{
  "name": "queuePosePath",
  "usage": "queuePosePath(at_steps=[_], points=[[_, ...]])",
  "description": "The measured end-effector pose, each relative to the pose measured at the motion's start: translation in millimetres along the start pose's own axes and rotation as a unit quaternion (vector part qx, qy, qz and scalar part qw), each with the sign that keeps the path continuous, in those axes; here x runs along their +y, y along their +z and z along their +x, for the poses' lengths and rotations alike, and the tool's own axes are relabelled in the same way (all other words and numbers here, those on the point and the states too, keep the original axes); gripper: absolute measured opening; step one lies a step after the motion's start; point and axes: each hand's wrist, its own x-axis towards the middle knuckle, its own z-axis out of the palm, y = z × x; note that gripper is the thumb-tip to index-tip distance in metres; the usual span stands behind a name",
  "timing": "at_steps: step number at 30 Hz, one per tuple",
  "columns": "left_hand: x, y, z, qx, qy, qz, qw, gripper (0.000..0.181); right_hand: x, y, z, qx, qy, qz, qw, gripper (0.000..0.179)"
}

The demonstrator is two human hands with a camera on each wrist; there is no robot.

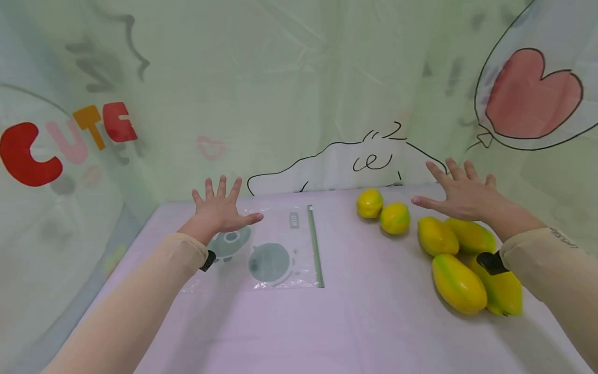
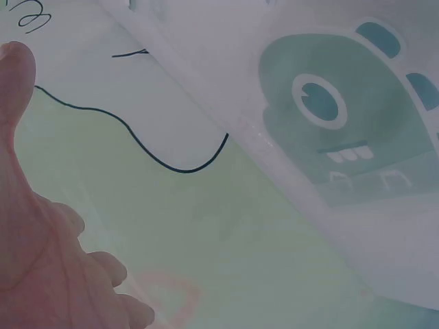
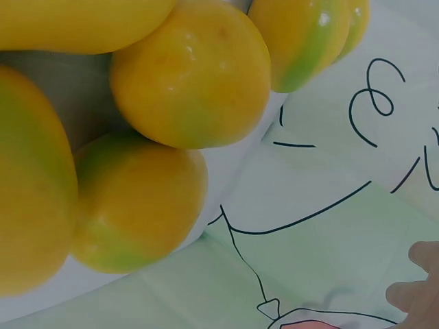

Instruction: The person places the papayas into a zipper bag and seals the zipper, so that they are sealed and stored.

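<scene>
My left hand is held up with its fingers spread, overlapping the upper left of a clear plastic zip bag in the head view. The bag lies flat, with grey-green cartoon prints and a green slider strip along its right edge. My right hand, fingers also spread, hovers over the far side of a cluster of glossy yellow-green mango-like fruits. Two more such fruits sit to its left, near the table's back. Neither hand holds anything. In the right wrist view, fingertips show beyond the fruits.
A pale pink-lilac table carries the bag on the left and the fruits on the right. Behind and beside it hangs a light green curtain printed with letters, a heart balloon and a line-drawn figure. Dark wrist cameras sit at both cuffs.
</scene>
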Motion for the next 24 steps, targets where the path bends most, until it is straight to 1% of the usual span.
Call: queuePosePath(at_steps=[6, 8, 11, 14, 18, 21, 24], points=[[-1.1, 2.4, -2.3, -0.008, -0.001, -0.002, 1.0000, 0.111, 0.0, 0.1, -4.4, -0.003, 0.003, 0.007, 1.0000, 0.110], [-1.7, 3.2, -1.8, -0.002, 0.001, -0.010, 0.9999, 0.110, -0.5, -1.0, -4.8, 0.002, -0.002, 0.011, 0.9999, 0.109], [-1.2, 4.0, 0.4, 0.021, 0.006, -0.042, 0.9989, 0.109, -3.7, -5.9, -4.3, 0.020, -0.022, 0.038, 0.9988, 0.102], [3.4, 5.8, 1.8, 0.040, 0.008, -0.091, 0.9950, 0.107, -12.0, -12.5, -3.8, 0.034, -0.046, 0.078, 0.9953, 0.092], [17.3, 15.3, 2.0, 0.043, 0.014, -0.145, 0.9884, 0.102, -30.5, -16.4, -2.6, 0.035, -0.053, 0.117, 0.9911, 0.083], [31.9, 29.8, 1.9, 0.036, 0.023, -0.168, 0.9849, 0.100, -46.5, -13.1, -0.6, 0.028, -0.050, 0.156, 0.9860, 0.077], [50.0, 48.0, 2.0, 0.026, 0.033, -0.183, 0.9822, 0.099, -62.2, -5.1, 1.5, 0.018, -0.048, 0.196, 0.9792, 0.071]])
